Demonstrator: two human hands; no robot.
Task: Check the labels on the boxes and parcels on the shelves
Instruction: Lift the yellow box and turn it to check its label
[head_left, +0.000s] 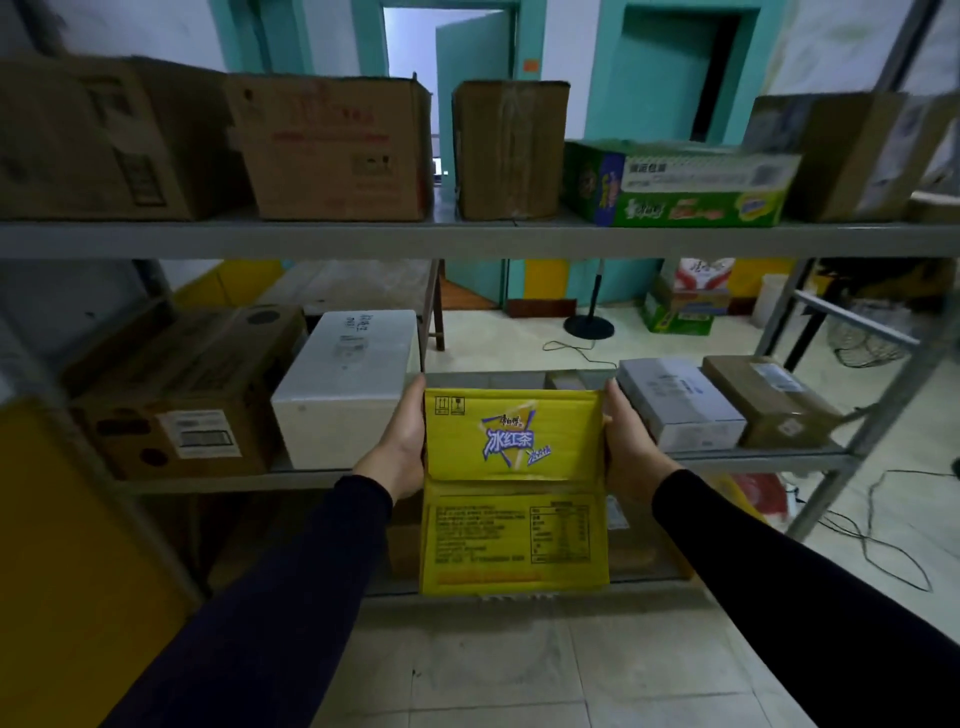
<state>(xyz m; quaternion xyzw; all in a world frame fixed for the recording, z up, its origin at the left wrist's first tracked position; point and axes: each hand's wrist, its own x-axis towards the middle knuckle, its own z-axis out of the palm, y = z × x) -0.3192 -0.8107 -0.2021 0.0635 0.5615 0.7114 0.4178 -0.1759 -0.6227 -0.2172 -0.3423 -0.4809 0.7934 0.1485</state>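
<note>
Yellow box (511, 488) sits between my palms, left hand (402, 447) and right hand (626, 447) clasping its sides; it hangs upright before the middle shelf (753, 460), printed face toward me.

Yellow printed box (514, 467) held upright before the middle shelf (753, 458).

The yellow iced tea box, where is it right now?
In the head view the yellow box is at centre, held between the left hand and right hand at the middle shelf, between the white foam box and grey parcel.
</note>
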